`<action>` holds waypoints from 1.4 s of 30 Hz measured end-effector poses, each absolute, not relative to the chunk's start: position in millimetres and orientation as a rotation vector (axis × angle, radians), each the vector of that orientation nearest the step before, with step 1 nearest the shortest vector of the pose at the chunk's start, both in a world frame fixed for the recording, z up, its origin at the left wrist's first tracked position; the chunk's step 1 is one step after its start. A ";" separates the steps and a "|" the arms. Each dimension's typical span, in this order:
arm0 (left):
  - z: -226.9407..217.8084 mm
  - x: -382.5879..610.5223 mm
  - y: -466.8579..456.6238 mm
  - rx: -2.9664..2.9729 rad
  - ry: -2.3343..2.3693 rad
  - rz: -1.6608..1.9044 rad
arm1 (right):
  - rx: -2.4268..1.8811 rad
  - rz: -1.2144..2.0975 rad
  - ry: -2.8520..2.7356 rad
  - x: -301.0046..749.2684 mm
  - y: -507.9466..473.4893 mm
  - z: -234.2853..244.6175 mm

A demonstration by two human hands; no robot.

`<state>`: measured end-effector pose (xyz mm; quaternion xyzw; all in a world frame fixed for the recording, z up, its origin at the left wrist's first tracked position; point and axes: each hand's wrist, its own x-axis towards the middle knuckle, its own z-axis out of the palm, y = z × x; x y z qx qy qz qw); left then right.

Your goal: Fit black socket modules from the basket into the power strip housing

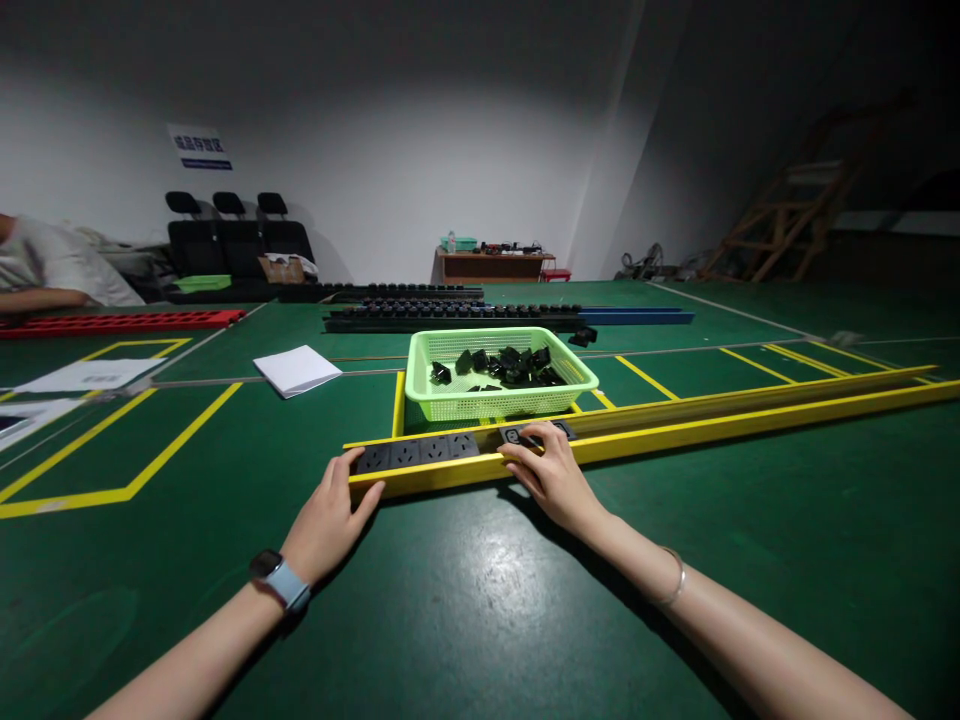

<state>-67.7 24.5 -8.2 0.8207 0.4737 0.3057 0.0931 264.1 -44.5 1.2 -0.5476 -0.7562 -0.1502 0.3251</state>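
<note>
A long yellow channel (420,482) lies across the green surface. At its left end, several black socket modules (405,455) sit side by side inside it. My left hand (328,515), with a watch on its wrist, grips that end, thumb along the front wall and fingers over the end. Farther right along the channel, my right hand (553,475) has its fingers closed on a black socket module (513,436) between the walls. A gap separates this piece from the row on the left. Part of another black module (562,428) shows behind my right fingers.
Just behind the channel stands a light green basket (510,404) with several loose black modules. White paper (298,371) lies to the left. Farther back are filled black strips (450,318), a blue channel (637,316) and a red channel (120,323) near another person (60,265).
</note>
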 end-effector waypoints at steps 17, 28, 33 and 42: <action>-8.1 -69.0 22.5 2.452 1.396 0.914 | -1.407 -0.419 -1.923 266.8 -39.5 3.0; -7.2 -67.9 21.4 2.425 1.364 0.912 | -1.428 -0.522 -1.918 309.2 -42.7 -3.7; -5.1 -67.1 21.3 2.485 1.324 0.895 | -1.413 -0.537 -1.944 322.4 -47.7 -4.3; -5.3 -65.6 24.6 2.622 1.196 0.793 | -1.312 -0.498 -2.156 292.3 -56.4 5.0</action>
